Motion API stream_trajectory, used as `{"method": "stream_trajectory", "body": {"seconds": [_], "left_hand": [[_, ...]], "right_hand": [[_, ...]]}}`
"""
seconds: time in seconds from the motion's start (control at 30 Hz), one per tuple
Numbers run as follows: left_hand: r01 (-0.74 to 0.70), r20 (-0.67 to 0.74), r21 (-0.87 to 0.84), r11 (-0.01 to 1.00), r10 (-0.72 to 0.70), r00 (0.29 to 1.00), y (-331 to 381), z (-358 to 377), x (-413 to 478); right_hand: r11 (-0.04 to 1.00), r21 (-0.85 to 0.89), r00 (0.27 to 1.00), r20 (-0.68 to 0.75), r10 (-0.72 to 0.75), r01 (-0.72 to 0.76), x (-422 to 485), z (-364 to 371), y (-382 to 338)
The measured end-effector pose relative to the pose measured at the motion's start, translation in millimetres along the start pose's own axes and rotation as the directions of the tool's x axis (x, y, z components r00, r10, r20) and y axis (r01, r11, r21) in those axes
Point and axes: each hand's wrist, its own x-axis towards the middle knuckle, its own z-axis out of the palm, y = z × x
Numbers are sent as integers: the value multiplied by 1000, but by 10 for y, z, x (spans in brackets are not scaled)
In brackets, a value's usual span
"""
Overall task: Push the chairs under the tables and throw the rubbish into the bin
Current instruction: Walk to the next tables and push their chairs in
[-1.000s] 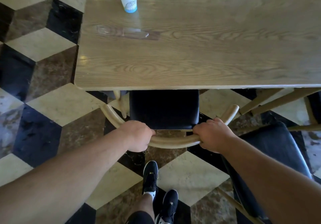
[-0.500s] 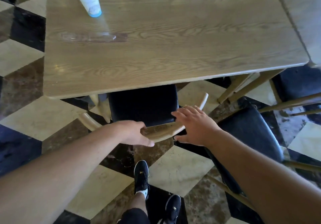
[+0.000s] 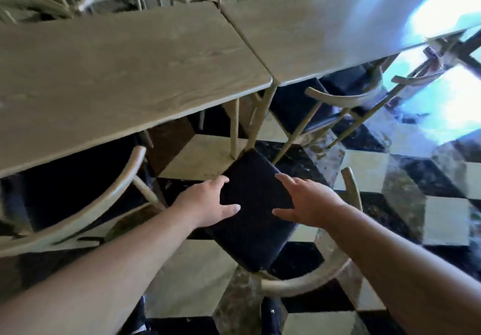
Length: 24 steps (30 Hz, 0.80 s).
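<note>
Both hands (image 3: 260, 204) spread over chair seat (image 3: 256, 220).

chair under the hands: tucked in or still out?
Out. The chair stands angled on open floor, whole black seat clear of the table edge.

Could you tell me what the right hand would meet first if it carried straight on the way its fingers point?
Probably the black padded chair seat: the right hand, open, points up-left over it. Height above it is unclear.
</note>
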Motion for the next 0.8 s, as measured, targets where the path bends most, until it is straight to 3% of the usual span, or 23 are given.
{"method": "stream_trajectory", "body": {"seconds": [0.17,0.33,0.57,0.8], "left_hand": [[18,-14,50,999,-18,1000,1269,721,175],[52,32,-11,999,-52,998,1925,1268,142],[148,153,-98,984,-133,979,2180,1576,119],[171,353,-120,978,-119,928,2192,2053,138]], "right_hand": [[995,-79,998,11,-63,64,-476,370,1317],[998,-23,994,91,-63,65,-779,668,2075],[982,-42,953,253,-168,184,-832,943,2153],[858,-318,886,370,-280,404,-688,1278,2149]]}}
